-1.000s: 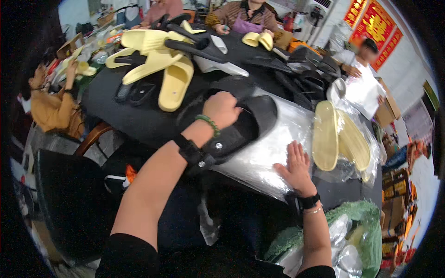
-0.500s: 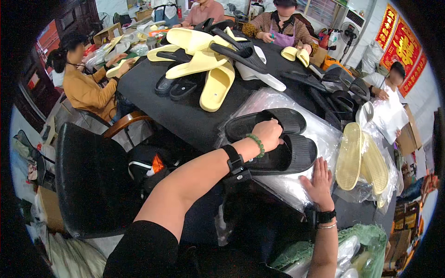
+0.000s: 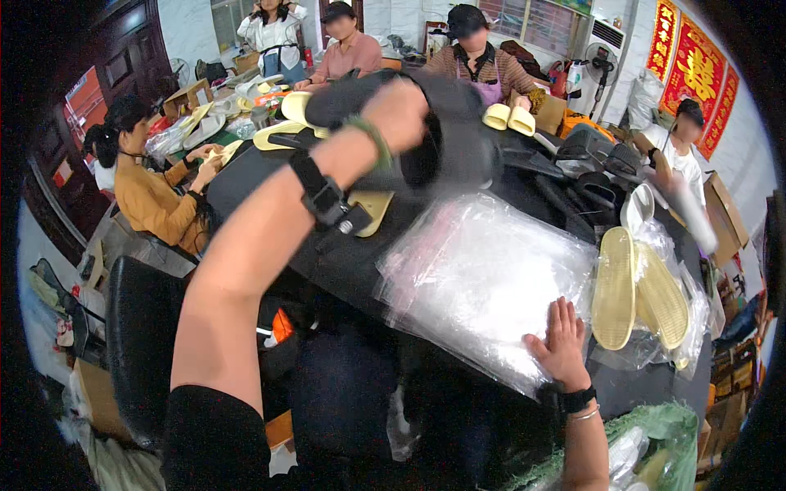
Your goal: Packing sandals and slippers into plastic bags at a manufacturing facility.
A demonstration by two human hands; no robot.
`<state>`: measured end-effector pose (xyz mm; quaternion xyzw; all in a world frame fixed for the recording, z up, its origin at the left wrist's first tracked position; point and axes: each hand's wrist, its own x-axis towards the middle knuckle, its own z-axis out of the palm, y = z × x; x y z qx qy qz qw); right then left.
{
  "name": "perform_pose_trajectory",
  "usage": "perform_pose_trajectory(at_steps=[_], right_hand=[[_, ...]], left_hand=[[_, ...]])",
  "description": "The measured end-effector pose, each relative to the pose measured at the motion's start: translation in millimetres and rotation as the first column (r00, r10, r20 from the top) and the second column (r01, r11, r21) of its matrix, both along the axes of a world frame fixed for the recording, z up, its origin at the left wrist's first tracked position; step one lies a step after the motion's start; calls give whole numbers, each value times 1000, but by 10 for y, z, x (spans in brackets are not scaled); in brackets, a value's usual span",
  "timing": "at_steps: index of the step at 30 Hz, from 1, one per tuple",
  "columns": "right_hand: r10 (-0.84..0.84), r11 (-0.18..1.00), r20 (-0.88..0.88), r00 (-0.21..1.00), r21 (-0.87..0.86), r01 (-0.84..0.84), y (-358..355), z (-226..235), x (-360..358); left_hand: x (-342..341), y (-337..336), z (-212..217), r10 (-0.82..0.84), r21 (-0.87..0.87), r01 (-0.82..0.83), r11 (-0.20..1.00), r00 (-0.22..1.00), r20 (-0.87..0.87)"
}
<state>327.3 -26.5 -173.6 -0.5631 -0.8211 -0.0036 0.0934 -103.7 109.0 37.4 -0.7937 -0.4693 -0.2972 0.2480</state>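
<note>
My left hand [image 3: 403,110] is raised above the table, gripping a pair of black slippers [image 3: 446,135] that it holds up in the air, blurred by motion. My right hand [image 3: 562,344] lies flat with fingers spread on the near edge of a stack of clear plastic bags [image 3: 479,278] on the black table [image 3: 344,258]. A pair of pale yellow slippers in a clear bag [image 3: 639,299] lies just right of the stack.
More yellow slippers [image 3: 291,123] and black slippers [image 3: 598,159] lie across the far table. Several people sit or stand around it, one in an orange top [image 3: 151,200] at left. A black chair [image 3: 135,344] stands near left; a green bag [image 3: 655,442] at bottom right.
My left hand has lifted the black slippers off the plastic bags and up away from the table. My right hand has stayed flat on the bags.
</note>
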Motion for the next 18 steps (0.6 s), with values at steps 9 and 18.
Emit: perform_pose_trajectory(at_steps=[9, 18], right_hand=[[-17, 999, 11, 1000, -31, 18, -24, -5, 75], [25, 1000, 91, 996, 6, -25, 128, -72, 123]], left_hand=[[-770, 195, -694, 489, -333, -413, 848, 851, 191], [-1004, 361, 26, 396, 6, -418, 908, 855, -336]])
